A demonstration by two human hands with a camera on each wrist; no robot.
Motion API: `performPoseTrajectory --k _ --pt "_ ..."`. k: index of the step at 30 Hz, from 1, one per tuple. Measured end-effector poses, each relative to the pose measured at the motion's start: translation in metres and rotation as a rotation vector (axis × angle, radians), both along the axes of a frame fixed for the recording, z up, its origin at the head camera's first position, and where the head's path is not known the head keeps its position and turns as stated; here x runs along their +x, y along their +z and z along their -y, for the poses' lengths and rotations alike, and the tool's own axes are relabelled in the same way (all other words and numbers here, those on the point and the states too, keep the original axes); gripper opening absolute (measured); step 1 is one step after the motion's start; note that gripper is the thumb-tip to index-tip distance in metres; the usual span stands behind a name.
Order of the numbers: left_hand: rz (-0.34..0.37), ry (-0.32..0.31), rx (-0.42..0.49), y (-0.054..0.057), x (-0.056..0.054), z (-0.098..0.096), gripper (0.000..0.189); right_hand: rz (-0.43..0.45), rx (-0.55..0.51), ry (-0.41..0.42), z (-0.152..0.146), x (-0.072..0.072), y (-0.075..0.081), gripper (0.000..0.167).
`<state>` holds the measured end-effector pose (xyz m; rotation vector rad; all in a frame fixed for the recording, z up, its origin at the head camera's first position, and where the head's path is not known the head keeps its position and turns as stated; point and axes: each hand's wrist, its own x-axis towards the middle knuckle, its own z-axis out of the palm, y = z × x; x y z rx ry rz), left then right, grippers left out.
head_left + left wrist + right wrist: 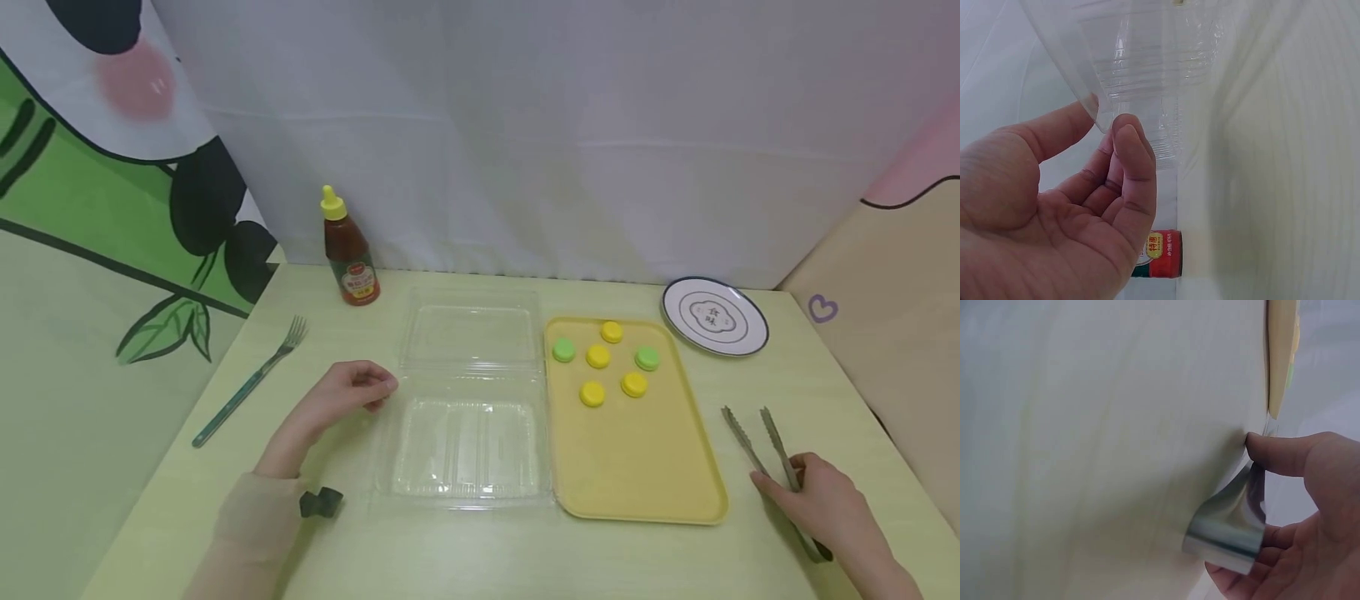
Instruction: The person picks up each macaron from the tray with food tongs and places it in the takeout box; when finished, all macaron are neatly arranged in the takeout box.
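My left hand (358, 388) pinches the left rim of a clear plastic clamshell box (467, 450), its thumb and fingertips at the edge. The box lies spread out, its lid half (472, 333) toward the wall. In the left wrist view the box's ribbed side (1147, 62) rises above my fingers. At the right of the table, my right hand (825, 504) grips metal tongs (744, 437) between thumb and fingers. The tongs' tips are spread apart and point away from me. Their bent metal end (1225, 528) shows in the right wrist view.
Beside the box lies a yellow tray (637, 475) with several small round yellow pieces (592, 394) and green pieces (647, 358). A white plate (693, 327) stands behind the tongs. At the left are a sauce bottle (350, 258) and a green-handled fork (247, 387). A cloth (525, 167) hangs behind.
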<state>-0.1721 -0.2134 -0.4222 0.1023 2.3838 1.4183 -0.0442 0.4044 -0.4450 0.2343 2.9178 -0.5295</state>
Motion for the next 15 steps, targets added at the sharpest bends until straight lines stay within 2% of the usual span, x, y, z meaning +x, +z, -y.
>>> performPoseTrajectory --k 15 --pt "-0.003 -0.004 0.001 -0.0005 0.0000 0.0018 0.033 0.014 -0.006 -0.011 -0.0013 0.0006 0.0044 0.074"
